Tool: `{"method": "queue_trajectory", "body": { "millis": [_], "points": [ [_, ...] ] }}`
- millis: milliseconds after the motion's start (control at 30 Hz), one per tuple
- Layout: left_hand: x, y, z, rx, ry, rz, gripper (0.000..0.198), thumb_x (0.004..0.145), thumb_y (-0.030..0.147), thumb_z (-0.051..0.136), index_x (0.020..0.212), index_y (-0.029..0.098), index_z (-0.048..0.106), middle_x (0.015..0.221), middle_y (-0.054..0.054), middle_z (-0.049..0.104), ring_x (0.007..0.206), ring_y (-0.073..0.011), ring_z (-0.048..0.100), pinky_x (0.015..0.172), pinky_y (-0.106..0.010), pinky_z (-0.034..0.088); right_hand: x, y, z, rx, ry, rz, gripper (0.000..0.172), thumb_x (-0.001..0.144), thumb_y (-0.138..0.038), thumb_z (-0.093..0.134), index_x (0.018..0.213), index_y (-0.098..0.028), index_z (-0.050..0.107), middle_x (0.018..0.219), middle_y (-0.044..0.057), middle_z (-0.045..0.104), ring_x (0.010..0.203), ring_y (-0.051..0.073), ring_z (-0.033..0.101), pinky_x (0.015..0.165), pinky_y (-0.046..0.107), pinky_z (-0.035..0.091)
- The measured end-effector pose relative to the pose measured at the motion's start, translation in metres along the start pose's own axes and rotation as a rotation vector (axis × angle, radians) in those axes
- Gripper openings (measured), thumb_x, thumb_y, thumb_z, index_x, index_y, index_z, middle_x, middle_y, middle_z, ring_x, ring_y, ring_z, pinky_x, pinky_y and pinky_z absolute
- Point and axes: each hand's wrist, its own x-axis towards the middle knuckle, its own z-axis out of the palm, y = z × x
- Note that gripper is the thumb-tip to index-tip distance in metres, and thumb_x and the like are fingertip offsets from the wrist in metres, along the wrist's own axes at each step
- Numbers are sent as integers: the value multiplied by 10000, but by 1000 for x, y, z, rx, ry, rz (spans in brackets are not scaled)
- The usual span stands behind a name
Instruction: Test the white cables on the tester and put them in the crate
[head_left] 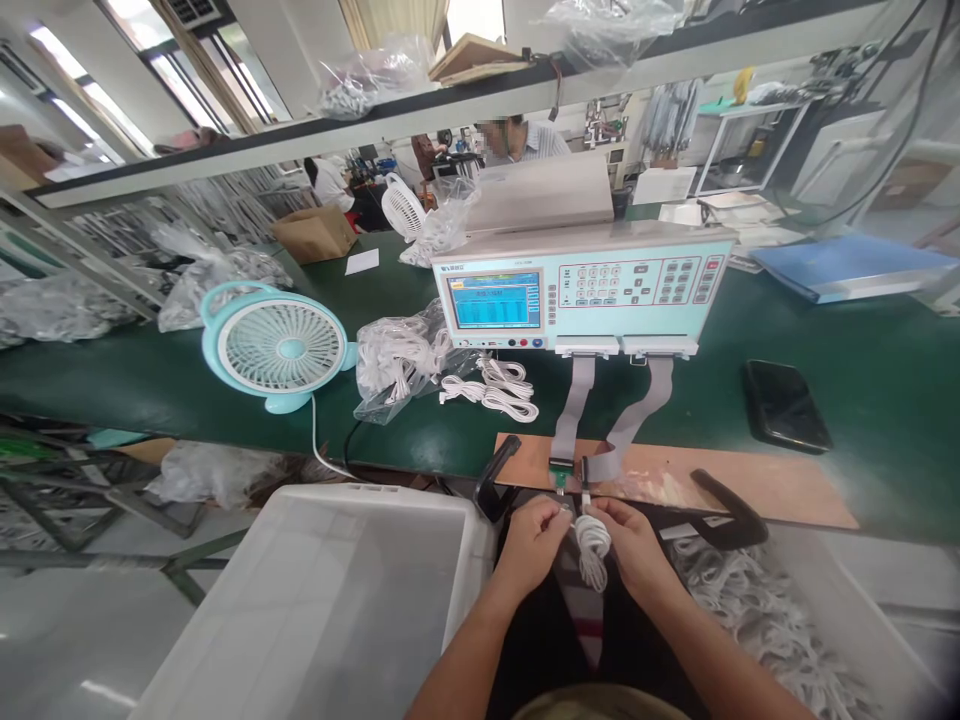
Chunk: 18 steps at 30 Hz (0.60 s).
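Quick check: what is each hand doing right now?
Left hand: closed on a cable end.
Right hand: closed on the same coiled cable.

White coiled cable bundle (593,545), hanging upright just below the test connectors (571,478).

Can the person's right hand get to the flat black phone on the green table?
Probably yes. The flat black phone lies in the open on the green table, ahead and to the right of the right hand. But that hand now holds a coiled white cable.
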Motion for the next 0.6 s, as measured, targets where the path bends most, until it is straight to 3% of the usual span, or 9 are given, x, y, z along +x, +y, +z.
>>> {"method": "queue_trajectory", "body": {
  "millis": [200, 367, 600],
  "points": [
    [7, -9, 10, -21, 151, -29, 314, 797, 322, 543, 528, 166, 585, 584, 3, 543, 626, -143, 499, 622, -241, 387, 0, 1, -3, 21, -35, -4, 340, 608, -430, 836, 653, -146, 654, 591, 1, 604, 518, 113, 481, 524, 228, 379],
    [6, -13, 18, -149, 244, -108, 312, 788, 348, 558, 541, 160, 590, 622, -20, 618, 658, -157, 539, 637, -244, 395, 1, 2, -4, 1, -30, 4, 357, 585, -442, 846, 677, -145, 670, 600, 5, 603, 515, 122, 476, 521, 243, 379],
    [8, -8, 18, -131, 232, -93, 307, 748, 352, 576, 505, 163, 564, 598, -17, 601, 644, -160, 539, 641, -254, 402, 3, 5, -7, 39, -52, 10, 310, 618, -417, 843, 680, -159, 682, 624, 1, 625, 548, 119, 498, 555, 235, 388]
  ]
}}
